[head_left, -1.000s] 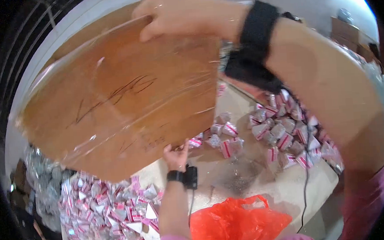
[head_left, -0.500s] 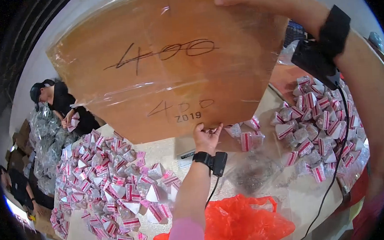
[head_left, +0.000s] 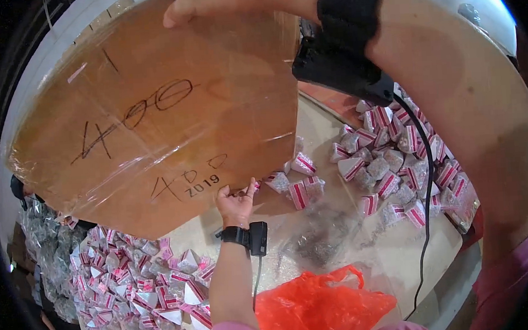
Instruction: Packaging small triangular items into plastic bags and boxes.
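A large brown cardboard box (head_left: 225,119), with clear tape across it and handwritten marks on its face, is held up tilted over the table. My right hand (head_left: 197,4) grips its top edge; the thumb shows on the face and the other fingers are mostly out of sight. Below, my left hand (head_left: 236,206) holds the lower edge, with its fingers partly hidden under the box. Each wrist wears a black strap with a small black device and a cable. Close beyond my left hand lie a few small clear packets (head_left: 299,193) with white and pink-red labels.
Heaps of similar packets cover the table's left (head_left: 144,287) and right (head_left: 397,169) sides. A crumpled red plastic bag (head_left: 321,306) lies at the near edge. Clear plastic bags (head_left: 51,244) are piled at far left, where another person is mostly hidden behind the box.
The box and both hands have shifted left in the picture, and the box has tilted, its left side lower. The view has turned too. Both hands keep their hold.
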A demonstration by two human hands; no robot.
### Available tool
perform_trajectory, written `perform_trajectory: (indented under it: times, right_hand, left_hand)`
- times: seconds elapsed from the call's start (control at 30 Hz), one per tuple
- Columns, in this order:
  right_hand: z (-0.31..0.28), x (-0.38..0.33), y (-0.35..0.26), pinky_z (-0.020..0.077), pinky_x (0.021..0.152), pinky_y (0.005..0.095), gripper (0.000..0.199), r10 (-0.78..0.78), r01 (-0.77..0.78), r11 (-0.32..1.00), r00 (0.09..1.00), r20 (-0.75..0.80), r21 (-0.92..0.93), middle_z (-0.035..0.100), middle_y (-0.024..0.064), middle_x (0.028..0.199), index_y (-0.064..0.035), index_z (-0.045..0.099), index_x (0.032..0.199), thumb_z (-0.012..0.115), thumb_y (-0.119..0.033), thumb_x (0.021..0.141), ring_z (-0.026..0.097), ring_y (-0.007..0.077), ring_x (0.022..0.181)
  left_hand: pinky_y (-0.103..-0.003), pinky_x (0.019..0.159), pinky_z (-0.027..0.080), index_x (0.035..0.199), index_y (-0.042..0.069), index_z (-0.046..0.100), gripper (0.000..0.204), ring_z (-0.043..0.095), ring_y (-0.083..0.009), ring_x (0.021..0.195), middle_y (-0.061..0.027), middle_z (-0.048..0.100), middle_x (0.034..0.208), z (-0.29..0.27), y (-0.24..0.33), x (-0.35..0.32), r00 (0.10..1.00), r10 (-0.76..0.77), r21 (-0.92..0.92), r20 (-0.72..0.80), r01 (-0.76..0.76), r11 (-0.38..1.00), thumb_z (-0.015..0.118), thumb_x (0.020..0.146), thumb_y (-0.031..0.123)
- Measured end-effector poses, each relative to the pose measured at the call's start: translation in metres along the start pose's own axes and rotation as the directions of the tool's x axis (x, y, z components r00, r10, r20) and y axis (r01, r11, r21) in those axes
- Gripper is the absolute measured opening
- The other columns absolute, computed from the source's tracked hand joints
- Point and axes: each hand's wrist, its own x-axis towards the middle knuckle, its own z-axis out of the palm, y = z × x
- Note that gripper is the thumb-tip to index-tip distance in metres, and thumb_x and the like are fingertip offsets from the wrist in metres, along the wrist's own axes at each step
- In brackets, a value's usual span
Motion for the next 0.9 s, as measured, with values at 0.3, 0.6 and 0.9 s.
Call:
perform_trajectory:
  times: [0.3, 0.6, 0.9]
  right_hand:
    - [-0.013, -0.013, 0.049, 0.0458, 0.071, 0.0403, 0.031, 0.361, -0.368, 0.930, 0.893, -0.268, 0.024, 0.058, 0.0261, 0.085, 0.0029, 0.062, 0.081, 0.059, -0.020, 0.060, 0.057, 0.0370, 0.082]
    - [-0.023, -0.129, 0.013, 0.0454, 0.074, 0.0358, 0.030, 0.375, -0.369, 0.927, 0.914, 0.156, -0.070, 0.060, 0.0196, 0.087, -0.0014, 0.060, 0.091, 0.052, -0.020, 0.069, 0.058, 0.0302, 0.086]
    - [0.019, -0.381, -0.075, 0.0453, 0.064, 0.0347, 0.018, 0.361, -0.818, 0.519, 0.473, 0.804, 0.248, 0.059, 0.0152, 0.080, -0.0002, 0.058, 0.088, 0.055, -0.011, 0.073, 0.058, 0.0272, 0.073]
  left_hand:
    - [-0.044, 0.080, 0.043, 0.105, 0.002, 0.042, 0.032, 0.051, -0.0299, 0.098, -0.0158, 0.049, 0.106, 0.041, 0.018, 0.002, 0.991, -0.061, 0.258, 0.116, 0.029, 0.966, 0.043, 0.084, 0.027]
    - [-0.029, 0.080, 0.044, 0.125, 0.002, 0.034, 0.051, 0.055, -0.0226, 0.094, -0.0132, 0.050, 0.116, 0.057, 0.037, -0.087, 0.918, -0.350, 0.981, 0.189, -0.189, 0.035, 0.054, 0.079, 0.013]
    - [-0.035, 0.089, 0.038, 0.131, 0.003, 0.023, 0.086, 0.048, -0.0318, 0.107, -0.0224, 0.047, 0.116, -0.074, 0.055, -0.268, 0.891, -0.448, 0.654, -0.072, -0.297, -0.696, 0.069, 0.065, 0.033]
